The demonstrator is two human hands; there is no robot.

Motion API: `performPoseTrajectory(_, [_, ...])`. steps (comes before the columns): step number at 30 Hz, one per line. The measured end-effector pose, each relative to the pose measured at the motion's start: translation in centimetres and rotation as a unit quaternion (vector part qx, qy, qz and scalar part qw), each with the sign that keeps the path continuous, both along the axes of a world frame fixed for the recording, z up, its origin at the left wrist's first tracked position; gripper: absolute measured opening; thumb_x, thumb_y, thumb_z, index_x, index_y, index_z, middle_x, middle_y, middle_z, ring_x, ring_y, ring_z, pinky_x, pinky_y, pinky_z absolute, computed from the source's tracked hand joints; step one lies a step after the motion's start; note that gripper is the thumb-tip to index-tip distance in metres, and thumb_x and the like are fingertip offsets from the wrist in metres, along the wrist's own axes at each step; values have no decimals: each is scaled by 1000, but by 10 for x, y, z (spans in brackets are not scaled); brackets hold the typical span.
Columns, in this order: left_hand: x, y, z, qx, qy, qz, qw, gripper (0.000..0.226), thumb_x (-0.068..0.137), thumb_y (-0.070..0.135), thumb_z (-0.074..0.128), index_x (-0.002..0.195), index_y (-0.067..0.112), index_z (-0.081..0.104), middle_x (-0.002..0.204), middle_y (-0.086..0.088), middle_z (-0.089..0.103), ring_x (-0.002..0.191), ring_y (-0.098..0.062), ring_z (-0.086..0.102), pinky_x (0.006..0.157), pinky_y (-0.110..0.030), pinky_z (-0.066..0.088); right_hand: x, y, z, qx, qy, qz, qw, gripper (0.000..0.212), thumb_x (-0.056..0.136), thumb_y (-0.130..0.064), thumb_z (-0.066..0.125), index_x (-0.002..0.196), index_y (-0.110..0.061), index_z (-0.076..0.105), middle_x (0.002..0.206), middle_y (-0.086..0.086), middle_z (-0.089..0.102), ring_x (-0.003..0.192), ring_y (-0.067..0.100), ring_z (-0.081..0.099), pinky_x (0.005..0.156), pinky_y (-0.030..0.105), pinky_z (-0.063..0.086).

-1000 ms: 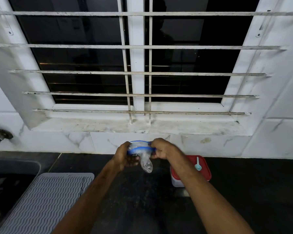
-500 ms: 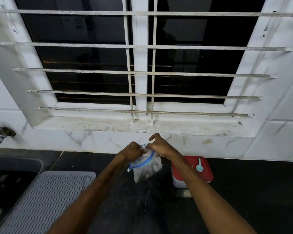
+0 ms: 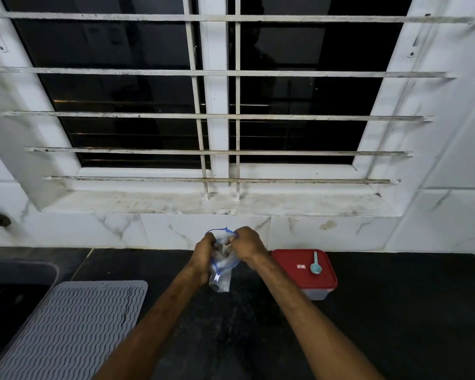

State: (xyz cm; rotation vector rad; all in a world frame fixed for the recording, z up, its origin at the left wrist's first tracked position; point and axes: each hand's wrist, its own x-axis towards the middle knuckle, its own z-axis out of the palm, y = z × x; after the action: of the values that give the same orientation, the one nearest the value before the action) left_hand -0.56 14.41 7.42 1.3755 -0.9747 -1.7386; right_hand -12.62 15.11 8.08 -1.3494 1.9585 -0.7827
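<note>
A small clear plastic zip bag [image 3: 222, 272] with a blue closure strip hangs between my two hands above the dark counter. My left hand [image 3: 203, 253] grips its left side with curled fingers. At the bag's upper right edge, my right hand [image 3: 246, 244] pinches the blue strip. The bag looks crumpled and holds something pale that I cannot make out.
A box with a red lid [image 3: 303, 268] stands on the counter just right of my hands, with a small light-blue scoop [image 3: 315, 264] on top. A grey ribbed drying mat [image 3: 72, 325] lies at lower left beside a dark sink [image 3: 8, 292]. A barred window [image 3: 217, 105] is straight ahead.
The bag went from stretched flat between both hands to bunched and hanging. Both hands have come closer together and dropped slightly.
</note>
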Motion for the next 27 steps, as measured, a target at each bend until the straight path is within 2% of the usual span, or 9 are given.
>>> performPoseTrajectory(3, [13, -12, -1, 7, -36, -51, 998, 52, 83, 41, 57, 109, -3, 67, 98, -21, 70, 85, -36, 66, 82, -42, 55, -4, -3, 0, 9, -48, 16, 999, 14, 95, -18, 52, 87, -8, 59, 84, 10, 59, 78, 23, 56, 67, 31, 42])
performPoseTrajectory(5, [20, -15, 1, 6, -127, -115, 985, 62, 76, 52, 70, 110, 0, 67, 108, -24, 68, 82, -36, 65, 70, -37, 53, -7, -3, -3, 22, -45, 41, 998, 17, 96, -22, 54, 90, -8, 60, 81, 8, 57, 74, 20, 53, 65, 31, 40])
performPoseTrajectory(9, [30, -25, -10, -141, -309, -79, 937, 54, 90, 52, 57, 81, -1, 64, 84, -23, 63, 84, -32, 63, 72, -36, 46, -3, 0, -4, 44, -93, 85, 991, 17, 91, -24, 61, 98, -8, 62, 90, 7, 60, 74, 15, 55, 61, 26, 41])
performPoseTrajectory(12, [36, -22, -15, -193, -433, -74, 877, 60, 94, 58, 44, 97, 1, 61, 92, -10, 56, 99, -30, 60, 80, -33, 41, -6, -1, -12, 45, -86, 93, 991, 22, 87, -31, 65, 98, -12, 61, 95, 5, 63, 83, 17, 59, 70, 29, 46])
performPoseTrajectory(16, [39, -22, -20, -224, -341, -149, 901, 58, 97, 51, 44, 77, 0, 66, 68, -13, 64, 65, -22, 62, 67, -38, 52, -19, 0, -19, -11, -4, 87, 996, 20, 91, -30, 64, 92, -11, 70, 84, 5, 63, 80, 17, 57, 72, 30, 45])
performPoseTrajectory(18, [41, -23, -23, -186, -294, -201, 916, 49, 98, 43, 47, 89, 0, 67, 64, -7, 59, 52, -14, 55, 53, -33, 50, -22, 1, -20, -23, 27, 87, 996, 24, 90, -27, 66, 95, -4, 73, 85, 11, 66, 78, 16, 56, 68, 27, 41])
performPoseTrajectory(23, [36, -14, -33, -221, -304, -160, 913, 73, 78, 31, 79, 126, 10, 29, 99, -6, 62, 83, -22, 65, 68, -34, 55, -24, 0, -25, -12, -76, 65, 995, 14, 83, -19, 75, 89, -8, 70, 87, 13, 73, 77, 20, 68, 80, 34, 56])
performPoseTrajectory(25, [33, -10, -33, -315, -371, -143, 862, 88, 72, 37, 82, 136, 15, 26, 106, -7, 58, 89, -23, 62, 72, -35, 52, -24, -1, -26, -16, -82, 64, 994, 12, 83, -19, 75, 87, -8, 71, 90, 15, 74, 82, 24, 71, 81, 35, 56])
performPoseTrajectory(27, [26, -3, -31, -410, -516, -131, 741, 77, 82, 42, 71, 142, 16, 31, 119, -8, 53, 102, -26, 59, 76, -39, 54, -24, -2, -24, -14, -90, 64, 994, 15, 85, -21, 74, 87, -6, 73, 89, 15, 74, 86, 26, 71, 81, 37, 56])
